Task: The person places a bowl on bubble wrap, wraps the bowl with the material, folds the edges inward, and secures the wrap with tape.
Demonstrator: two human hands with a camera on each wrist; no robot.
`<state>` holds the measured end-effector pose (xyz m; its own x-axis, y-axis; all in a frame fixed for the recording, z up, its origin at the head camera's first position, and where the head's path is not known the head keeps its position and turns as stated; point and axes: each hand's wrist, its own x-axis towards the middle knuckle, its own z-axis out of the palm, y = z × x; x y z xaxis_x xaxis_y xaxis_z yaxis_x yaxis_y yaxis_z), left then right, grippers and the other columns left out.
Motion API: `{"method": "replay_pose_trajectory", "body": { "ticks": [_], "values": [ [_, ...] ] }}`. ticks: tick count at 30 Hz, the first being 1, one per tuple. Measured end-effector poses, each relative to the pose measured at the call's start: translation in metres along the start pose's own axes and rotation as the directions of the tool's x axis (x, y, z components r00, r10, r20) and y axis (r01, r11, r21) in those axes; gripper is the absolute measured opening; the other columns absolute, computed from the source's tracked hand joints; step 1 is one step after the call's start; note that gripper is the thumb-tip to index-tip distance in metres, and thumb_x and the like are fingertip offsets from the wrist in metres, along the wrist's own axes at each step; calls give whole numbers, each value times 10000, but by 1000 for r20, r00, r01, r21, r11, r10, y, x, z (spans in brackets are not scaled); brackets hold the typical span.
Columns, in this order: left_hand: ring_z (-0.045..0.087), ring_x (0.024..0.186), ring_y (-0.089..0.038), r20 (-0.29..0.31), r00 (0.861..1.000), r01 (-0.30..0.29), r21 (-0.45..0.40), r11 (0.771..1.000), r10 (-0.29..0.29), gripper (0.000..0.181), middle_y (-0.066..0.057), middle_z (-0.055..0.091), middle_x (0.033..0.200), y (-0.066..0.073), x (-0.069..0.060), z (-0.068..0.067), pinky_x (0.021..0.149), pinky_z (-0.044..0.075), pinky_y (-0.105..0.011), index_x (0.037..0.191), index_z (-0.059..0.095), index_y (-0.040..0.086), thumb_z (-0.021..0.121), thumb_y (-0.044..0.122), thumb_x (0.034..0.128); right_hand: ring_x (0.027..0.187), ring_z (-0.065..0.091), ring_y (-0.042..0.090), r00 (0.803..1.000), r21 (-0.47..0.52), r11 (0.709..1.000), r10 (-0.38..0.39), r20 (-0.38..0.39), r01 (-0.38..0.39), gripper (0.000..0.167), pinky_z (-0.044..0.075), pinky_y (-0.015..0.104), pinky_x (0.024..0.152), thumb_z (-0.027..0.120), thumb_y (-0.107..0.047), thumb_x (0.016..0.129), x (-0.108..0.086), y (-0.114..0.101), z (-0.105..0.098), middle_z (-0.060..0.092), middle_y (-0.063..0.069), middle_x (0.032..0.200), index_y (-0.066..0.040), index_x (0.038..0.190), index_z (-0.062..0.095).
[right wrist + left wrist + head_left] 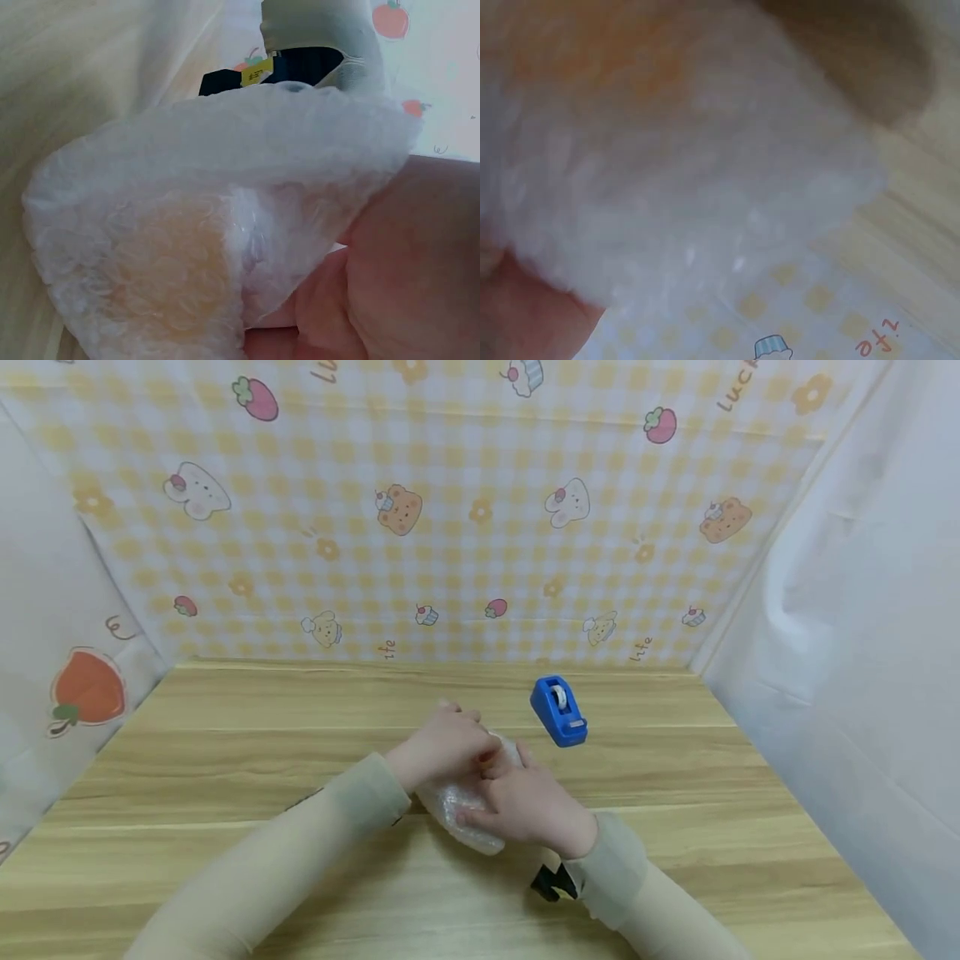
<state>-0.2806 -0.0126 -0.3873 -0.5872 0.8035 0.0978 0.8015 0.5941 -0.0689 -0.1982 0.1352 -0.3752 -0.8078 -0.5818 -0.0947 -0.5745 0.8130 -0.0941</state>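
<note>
Between my two hands is a bundle of clear bubble wrap (468,831), raised above the table in the head view. Through its layers an orange-toned thing (169,277) shows faintly; its kind is hidden by the wrap. My left hand (450,743) grips the far left part of the bundle with bent fingers. On the right side my right hand (536,802) holds it, thumb across the near face and fingers partly hidden. The right wrist view shows a loose flap of the wrap folded up beside my palm. The left wrist view is blurred by the close wrap.
A blue tape dispenser (558,710) with a roll of tape stands on the wooden table (675,777), beyond my right hand. A yellow checked cloth (480,552) hangs behind the table, and white cloth hangs along both sides. A dark wrist mount (553,883) sits under the right sleeve.
</note>
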Motion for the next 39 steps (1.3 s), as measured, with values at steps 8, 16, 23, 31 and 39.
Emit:
{"method": "replay_pose_trajectory", "body": {
  "ticks": [8,16,23,31,39],
  "values": [
    [439,701,-116,-71,997,22,56,998,-18,58,167,637,757,6,-3,3,692,377,-333,825,683,309,729,275,816,1391,331,244,999,-34,999,9,41,-8,652,117,598,1129,427,-568,972,-2,-5,0,433,53,1474,-79,1392,528],
    [534,851,-159,-35,997,69,163,984,-64,152,140,702,936,17,-1,2,996,358,-518,983,717,343,707,269,851,1396,323,261,1000,-125,992,-10,28,13,601,186,612,1109,425,-515,993,-8,-11,-4,440,66,1474,-70,1381,539],
    [555,966,-192,-11,997,80,221,972,-80,207,116,704,1057,23,1,8,1067,264,-557,1075,695,353,678,261,890,1400,314,270,1000,-157,987,11,13,-9,599,223,635,1084,435,-506,992,-13,-15,0,450,64,1469,-68,1389,528],
    [563,879,-172,-51,996,83,201,976,-74,152,136,706,953,22,-1,7,1019,331,-530,1000,699,337,717,292,856,1433,237,249,999,-107,994,8,37,-4,599,147,681,1076,443,-541,976,-11,-6,-3,397,23,1503,-125,1397,533],
    [520,741,-142,-65,994,104,227,968,-91,96,115,670,806,20,-3,5,818,424,-402,911,731,313,741,301,816,1417,280,244,999,-125,992,-33,15,35,571,202,689,1052,447,-534,978,-7,-6,-3,414,34,1494,-123,1351,583]
  ]
}}
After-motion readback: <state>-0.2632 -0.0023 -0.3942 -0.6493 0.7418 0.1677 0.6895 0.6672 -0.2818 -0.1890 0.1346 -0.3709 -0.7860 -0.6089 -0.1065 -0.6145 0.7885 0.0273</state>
